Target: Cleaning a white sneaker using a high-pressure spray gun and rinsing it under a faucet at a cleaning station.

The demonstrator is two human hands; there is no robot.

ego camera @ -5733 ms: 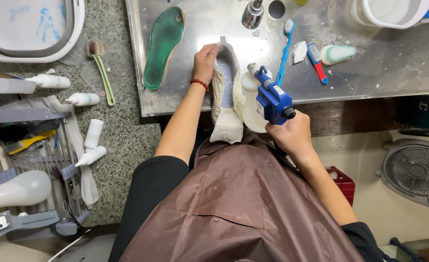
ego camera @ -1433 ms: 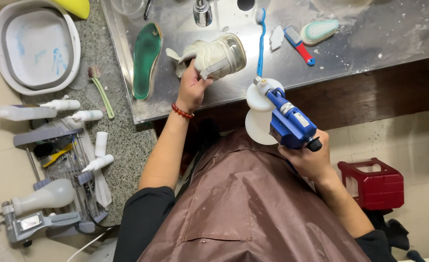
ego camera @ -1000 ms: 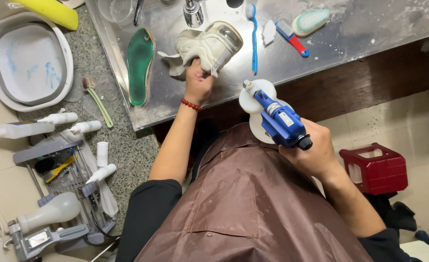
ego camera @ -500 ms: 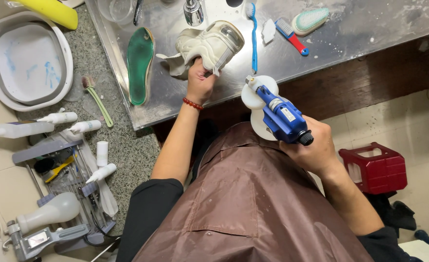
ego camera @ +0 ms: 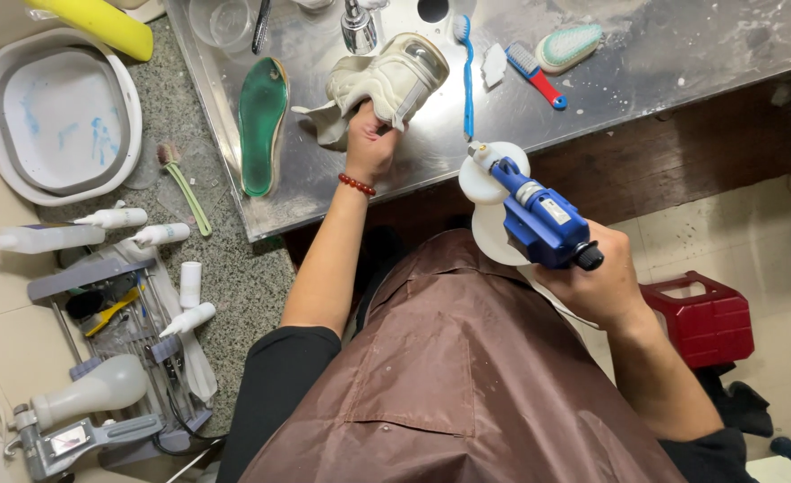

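Since a moment ago the left hand (ego camera: 370, 143), clenched on the shoe (ego camera: 386, 82), tips it further at twelve o'clock in the sink (ego camera: 646, 72), while the right hand (ego camera: 603, 286) stays wrapped round the blue sprayer (ego camera: 539, 215), readied.

Steel bench (ego camera: 592, 85): insole (ego camera: 262, 125), brushes (ego camera: 539, 72), shoe (ego camera: 386, 85).

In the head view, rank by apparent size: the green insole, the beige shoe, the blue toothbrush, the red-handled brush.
Largest to smallest:
1. Green insole and beige shoe: too alike to rank.
2. Blue toothbrush, long but thin.
3. Red-handled brush.
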